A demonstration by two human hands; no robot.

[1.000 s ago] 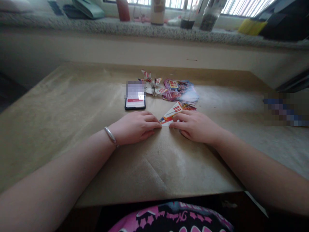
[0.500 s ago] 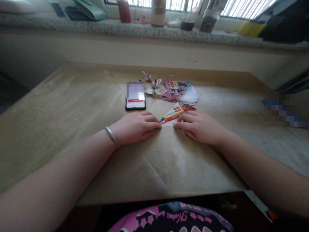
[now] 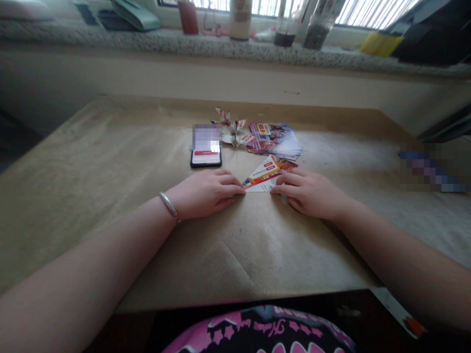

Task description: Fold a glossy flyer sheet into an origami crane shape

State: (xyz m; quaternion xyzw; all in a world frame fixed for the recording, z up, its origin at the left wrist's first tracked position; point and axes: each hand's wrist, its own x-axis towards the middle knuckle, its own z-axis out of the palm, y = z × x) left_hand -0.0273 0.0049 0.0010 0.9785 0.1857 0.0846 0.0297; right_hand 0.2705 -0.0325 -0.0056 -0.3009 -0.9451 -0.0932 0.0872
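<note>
A folded printed paper [image 3: 262, 175], white with orange and red print, lies on the table between my hands. Its long straight edge faces me. My left hand [image 3: 209, 194], with a silver bracelet at the wrist, has its fingers together on the paper's pointed left corner. From the other side, the bent fingers of my right hand [image 3: 307, 194] press on the lower right edge, hiding part of it. Just beyond the paper is a stack of printed leaflets [image 3: 277, 139]. Folded paper shapes [image 3: 234, 135] with petal-like points stand to the left of that stack.
A phone [image 3: 206, 154] with a lit screen lies beyond my left hand. At the right side of the table [image 3: 176, 274] is a blurred blue item [image 3: 430, 169]. Bottles and jars [image 3: 241, 22] line the stone windowsill [image 3: 206, 46] at the back.
My right hand has slid a little to the right along the paper's near edge, uncovering more of it. My left hand stays on the left corner.
</note>
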